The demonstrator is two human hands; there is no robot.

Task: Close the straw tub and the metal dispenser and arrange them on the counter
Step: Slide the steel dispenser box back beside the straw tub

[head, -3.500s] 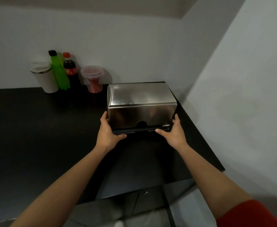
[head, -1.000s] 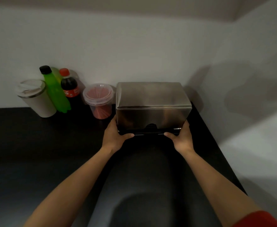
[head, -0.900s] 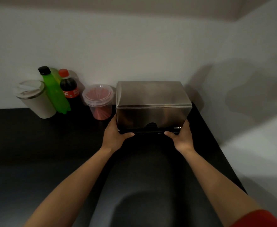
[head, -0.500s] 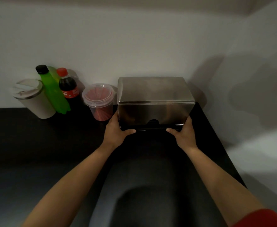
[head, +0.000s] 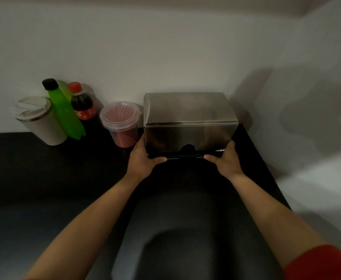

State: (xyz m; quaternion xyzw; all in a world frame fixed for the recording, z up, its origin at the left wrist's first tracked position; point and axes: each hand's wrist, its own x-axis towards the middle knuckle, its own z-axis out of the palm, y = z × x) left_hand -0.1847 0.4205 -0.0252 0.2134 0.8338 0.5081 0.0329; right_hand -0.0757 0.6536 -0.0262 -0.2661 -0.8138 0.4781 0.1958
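Note:
The metal dispenser is a closed steel box standing on the black counter, near the back wall at the right. My left hand grips its lower left corner and my right hand grips its lower right corner, thumbs along the dark front base. Just left of it, nearly touching, stands the clear straw tub with red straws inside and its clear lid on.
Left of the tub stand a cola bottle, a green bottle and a white lidded cup, all against the back wall. A white side wall runs along the counter's right edge.
Both hands have pushed the dispenser back toward the rear wall, and it now stands beside the straw tub. The grip on its lower corners is unchanged.

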